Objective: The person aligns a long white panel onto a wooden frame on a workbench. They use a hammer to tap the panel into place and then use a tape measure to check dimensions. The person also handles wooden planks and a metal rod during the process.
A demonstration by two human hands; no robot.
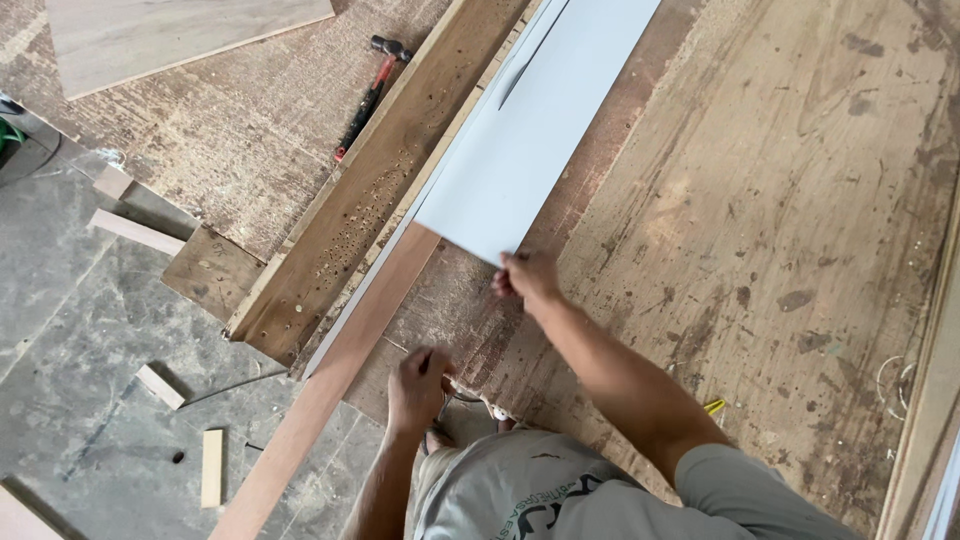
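Here, right hand (527, 277) pinching the white sheet (520, 150) at its near edge, left hand (418, 385) closed (contents hidden) on the table (780, 230) beside the reddish strip (330, 375).

The white sheet (520, 140) looks smooth and matt. The workbench (780, 200) is rough, stained wood. The long plank (330, 370) is smooth reddish wood. The floor (90, 330) is dull concrete.

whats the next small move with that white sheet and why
Probably pull the white sheet a little further along the board, keeping the pinch. The right hand grips only the sheet's near corner, and most of its length lies up the worn plywood bench beside the long wood strip. The left hand rests on the bench edge, seemingly bracing; what it holds is unclear.
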